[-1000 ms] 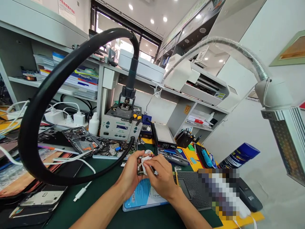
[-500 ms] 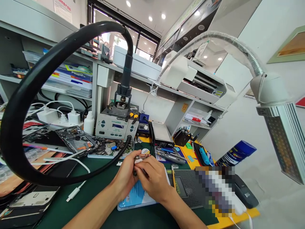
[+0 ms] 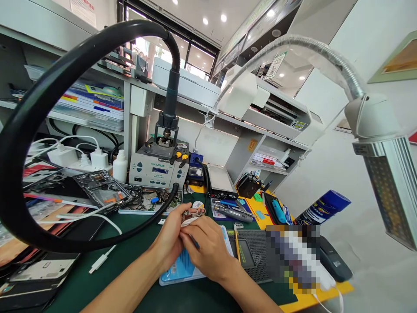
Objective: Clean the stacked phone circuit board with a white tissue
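Note:
My left hand (image 3: 170, 232) is closed around the lower left side of a small circuit board (image 3: 193, 213) with metallic, coppery parts, held above the bench. Pressed against the board's near side, my right hand (image 3: 208, 245) pinches a thin white piece (image 3: 188, 222) that looks like a wipe. Much of the board is hidden by my fingers. Below both hands lies a blue and white flat package (image 3: 182, 271) on the green mat (image 3: 137, 278).
A hot air station (image 3: 159, 169) with a thick looping black hose (image 3: 39, 87) stands at the back left. Phone parts (image 3: 102, 191) and a white cable (image 3: 114, 226) lie left. A black perforated mat (image 3: 260, 243), a blue spray can (image 3: 322, 206) and a lamp (image 3: 387, 187) are right.
My right fingers have shifted slightly down along the board, so more of its metallic edge and the white piece show. My left hand keeps its hold. The view has shifted slightly.

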The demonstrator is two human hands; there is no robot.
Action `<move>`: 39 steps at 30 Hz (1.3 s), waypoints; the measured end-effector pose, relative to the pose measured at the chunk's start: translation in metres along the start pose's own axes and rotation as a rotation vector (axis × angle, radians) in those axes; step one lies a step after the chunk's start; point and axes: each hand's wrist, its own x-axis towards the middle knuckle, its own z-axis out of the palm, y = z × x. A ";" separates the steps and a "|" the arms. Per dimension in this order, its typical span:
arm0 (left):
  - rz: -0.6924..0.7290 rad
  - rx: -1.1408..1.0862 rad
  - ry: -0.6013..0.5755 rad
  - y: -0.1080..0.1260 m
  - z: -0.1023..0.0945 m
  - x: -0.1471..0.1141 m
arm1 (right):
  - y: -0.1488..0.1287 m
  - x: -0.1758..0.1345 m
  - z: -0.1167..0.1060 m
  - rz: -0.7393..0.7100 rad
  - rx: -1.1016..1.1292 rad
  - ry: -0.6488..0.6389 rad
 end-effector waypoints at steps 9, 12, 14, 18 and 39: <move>-0.031 -0.003 -0.007 -0.001 -0.003 0.004 | 0.000 -0.001 -0.001 0.004 0.008 0.023; -0.029 0.011 0.006 -0.001 -0.004 0.004 | 0.000 -0.001 -0.002 0.018 0.001 0.011; -0.030 0.016 0.012 -0.001 -0.005 0.004 | 0.001 -0.001 -0.002 0.025 0.002 0.000; -0.035 0.039 0.020 -0.001 -0.007 0.005 | 0.001 -0.003 -0.002 0.028 0.015 0.022; 0.010 0.070 0.038 0.000 -0.006 0.000 | 0.010 -0.005 -0.003 0.076 -0.036 0.085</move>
